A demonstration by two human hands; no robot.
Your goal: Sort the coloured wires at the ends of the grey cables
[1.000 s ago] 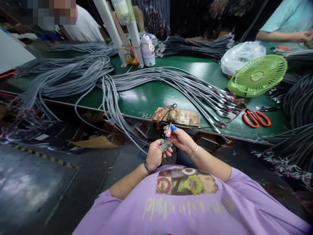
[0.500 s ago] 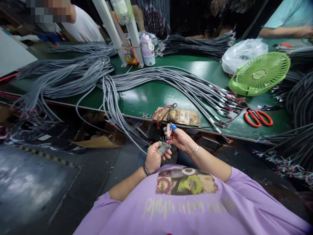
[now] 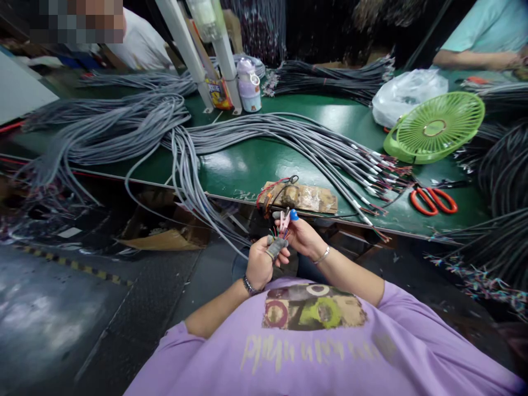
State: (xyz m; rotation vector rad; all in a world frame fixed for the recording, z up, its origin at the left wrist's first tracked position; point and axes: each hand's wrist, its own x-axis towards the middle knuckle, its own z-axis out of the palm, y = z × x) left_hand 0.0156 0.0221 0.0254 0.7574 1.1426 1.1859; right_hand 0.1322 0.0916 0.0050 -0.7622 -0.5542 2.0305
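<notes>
Grip closed on both sides: left hand (image 3: 259,265) pinches coloured wires (image 3: 285,236), right hand (image 3: 306,238) a small pinkish tool (image 3: 285,220), all just off the desk (image 3: 231,168). Grey cables (image 3: 247,124) likely springy, some drag; wires look light, soft, easy to nick, so hold at their roots. Versus last frame, hands barely moved; tool now looks splayed, not one slim shape.

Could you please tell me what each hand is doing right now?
Left hand: closed on a cable end with fanned coloured wires.
Right hand: closed, holding a small pale pink tool at the wires.
</notes>
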